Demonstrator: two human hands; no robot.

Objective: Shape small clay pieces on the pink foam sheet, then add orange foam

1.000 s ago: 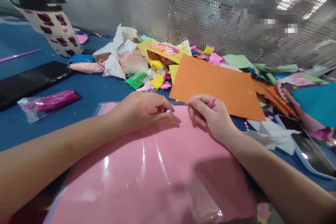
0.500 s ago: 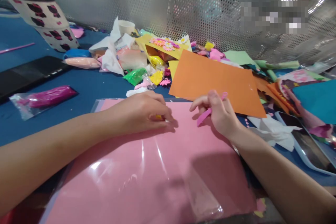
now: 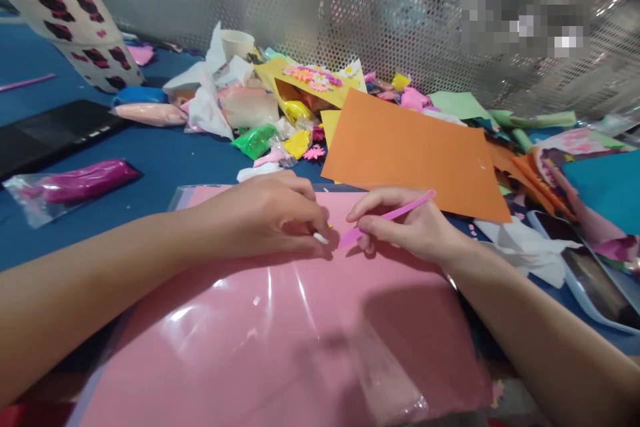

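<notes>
A flat pink sheet in a clear plastic sleeve [image 3: 240, 353] lay along the near edge of the blue-topped bench [image 3: 200, 163], at its middle. Over the sleeve's far part, the left hand [image 3: 270, 217] pinched a small, slim white piece [image 3: 321, 238] between its fingers. The right hand [image 3: 405, 220] gripped a thin pink plastic tool [image 3: 351, 237] in bent, closed fingers, its flat end just beside the white piece; whether they touched could not be told. The piece looked plain and, by my judgement, only begun; what remained to be done to it did not show. Beyond, an orange rectangular paper sheet [image 3: 410, 147] lay right of centre. Toward the bench's far edge, pink and white flower shapes [image 3: 315, 75], seemingly finished, sat on folded yellow paper [image 3: 267, 73].
</notes>
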